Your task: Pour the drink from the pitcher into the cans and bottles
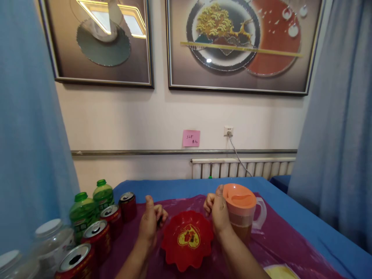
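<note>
My left hand point(151, 219) is held up over the purple cloth, just left of a red scalloped bowl point(171, 252). Its thumb points upward and the fingers are curled in, with nothing seen in them. On the bowl's other side, my right hand point(218, 209) makes the same shape, fist closed and thumb raised. Behind and beside it stands a clear pitcher point(240, 221) with an orange lid and brownish liquid inside; the hand overlaps its left side, and I cannot tell whether they touch. A yellow heart-shaped print marks the bowl's inside.
Several red drink cans point(97, 236) line the left side, beside two green bottles point(84, 211) and white-lidded clear jars point(54, 244). A yellow item point(280, 272) lies at the front right. Purple cloth point(279, 236) covers part of the blue table point(316, 228). Blue curtains point(334, 128) hang at both sides.
</note>
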{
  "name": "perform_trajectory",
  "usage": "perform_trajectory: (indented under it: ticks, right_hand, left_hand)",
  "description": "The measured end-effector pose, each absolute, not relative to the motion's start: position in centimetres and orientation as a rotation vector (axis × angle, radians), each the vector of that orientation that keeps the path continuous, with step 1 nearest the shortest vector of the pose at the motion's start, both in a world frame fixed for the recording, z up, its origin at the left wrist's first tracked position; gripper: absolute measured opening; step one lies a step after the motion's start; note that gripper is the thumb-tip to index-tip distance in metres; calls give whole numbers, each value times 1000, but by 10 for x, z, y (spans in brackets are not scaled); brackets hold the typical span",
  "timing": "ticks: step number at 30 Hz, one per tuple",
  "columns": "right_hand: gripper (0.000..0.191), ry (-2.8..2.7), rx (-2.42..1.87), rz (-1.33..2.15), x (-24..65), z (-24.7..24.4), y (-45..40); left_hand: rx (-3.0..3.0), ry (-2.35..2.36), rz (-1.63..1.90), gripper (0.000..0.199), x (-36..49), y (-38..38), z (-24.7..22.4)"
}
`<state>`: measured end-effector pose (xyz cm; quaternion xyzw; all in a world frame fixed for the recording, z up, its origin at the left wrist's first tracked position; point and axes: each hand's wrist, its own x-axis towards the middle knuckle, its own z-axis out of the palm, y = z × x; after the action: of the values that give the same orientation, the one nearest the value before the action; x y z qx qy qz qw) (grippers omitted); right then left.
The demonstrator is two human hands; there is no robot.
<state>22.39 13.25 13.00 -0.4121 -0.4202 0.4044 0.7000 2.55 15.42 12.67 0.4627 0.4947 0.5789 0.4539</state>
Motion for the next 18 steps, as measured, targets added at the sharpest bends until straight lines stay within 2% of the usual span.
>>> perform_trajectory:
  ticks: [18]
  right_hand:
    - [79, -1002, -928, 892, 212, 129, 128]
  left_hand:
    - [1191, 1275, 1312, 81, 35, 162, 112]
